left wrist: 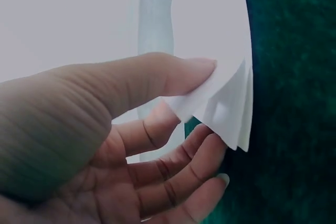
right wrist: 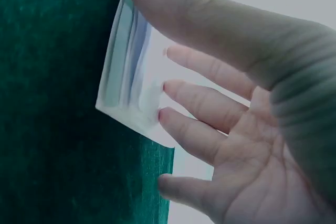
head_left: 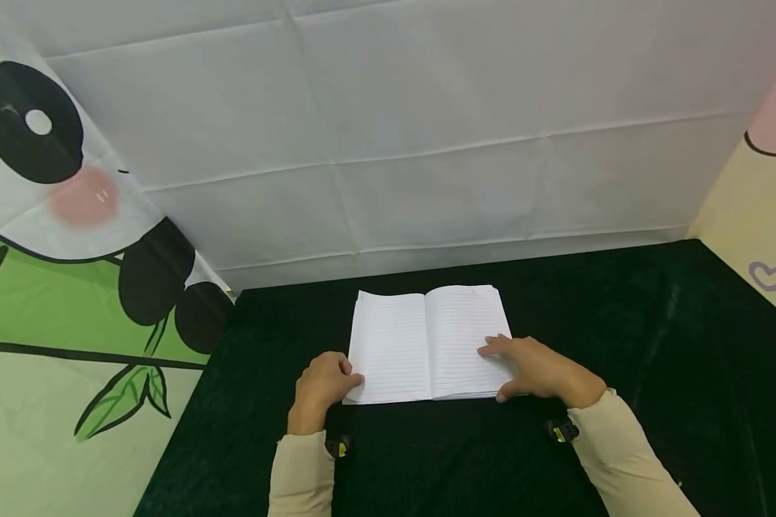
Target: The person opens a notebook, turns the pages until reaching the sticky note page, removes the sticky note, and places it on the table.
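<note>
An open notebook (head_left: 394,337) with white ruled pages lies flat on the dark green cloth, its spine running away from me. At its left edge, near the lower corner, my left hand (head_left: 323,384) pinches page edges. The left wrist view shows the thumb on top of the lifted pages (left wrist: 226,114) and the fingers curled underneath. My right hand (head_left: 543,370) rests at the notebook's right side with its fingers spread over the right page. In the right wrist view, the thumb touches the notebook's near edge (right wrist: 121,61), where several page layers show.
Dark green cloth (head_left: 621,316) covers the table around the notebook. A white fabric backdrop (head_left: 427,194) rises behind the table's far edge. Printed cartoon panels stand at the left (head_left: 39,301) and right (head_left: 766,237). Small black devices hang at both wrists.
</note>
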`<action>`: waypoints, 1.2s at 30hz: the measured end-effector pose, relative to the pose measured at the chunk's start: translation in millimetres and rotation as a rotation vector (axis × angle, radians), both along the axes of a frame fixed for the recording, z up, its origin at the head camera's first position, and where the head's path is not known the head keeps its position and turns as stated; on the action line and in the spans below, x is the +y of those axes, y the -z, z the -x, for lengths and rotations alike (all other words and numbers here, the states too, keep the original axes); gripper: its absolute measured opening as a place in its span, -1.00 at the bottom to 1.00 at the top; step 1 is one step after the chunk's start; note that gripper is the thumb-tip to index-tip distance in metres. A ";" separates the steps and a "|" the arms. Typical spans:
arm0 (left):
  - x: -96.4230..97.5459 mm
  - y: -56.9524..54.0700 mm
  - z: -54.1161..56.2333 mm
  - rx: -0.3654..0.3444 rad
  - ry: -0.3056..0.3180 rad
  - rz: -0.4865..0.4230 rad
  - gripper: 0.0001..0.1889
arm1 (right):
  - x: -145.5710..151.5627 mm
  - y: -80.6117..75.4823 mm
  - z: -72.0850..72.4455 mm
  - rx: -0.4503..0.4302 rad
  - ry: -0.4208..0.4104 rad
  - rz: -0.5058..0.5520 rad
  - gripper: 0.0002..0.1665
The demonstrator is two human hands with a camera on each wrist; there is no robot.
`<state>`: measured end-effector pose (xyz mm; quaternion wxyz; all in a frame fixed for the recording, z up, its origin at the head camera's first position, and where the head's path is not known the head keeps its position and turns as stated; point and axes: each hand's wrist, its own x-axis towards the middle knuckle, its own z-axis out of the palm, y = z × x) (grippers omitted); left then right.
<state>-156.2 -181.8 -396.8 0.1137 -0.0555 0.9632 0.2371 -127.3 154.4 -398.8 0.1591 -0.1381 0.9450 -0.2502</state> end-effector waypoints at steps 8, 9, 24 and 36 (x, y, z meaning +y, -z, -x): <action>2.2 2.0 3.8 0.005 -0.008 -0.022 -0.77 | 5.2 2.5 -0.6 -0.025 0.007 0.033 -0.21; 2.3 2.7 4.4 0.013 -0.009 -0.028 -0.75 | 6.2 2.8 -0.3 -0.029 0.005 0.044 -0.21; 39.6 16.4 2.2 0.174 0.237 0.002 -0.76 | 12.4 7.1 4.7 0.012 0.001 0.106 -0.83; 98.2 19.0 -21.2 0.142 0.562 -0.091 -0.81 | 6.9 6.9 7.5 0.069 0.034 0.072 -0.56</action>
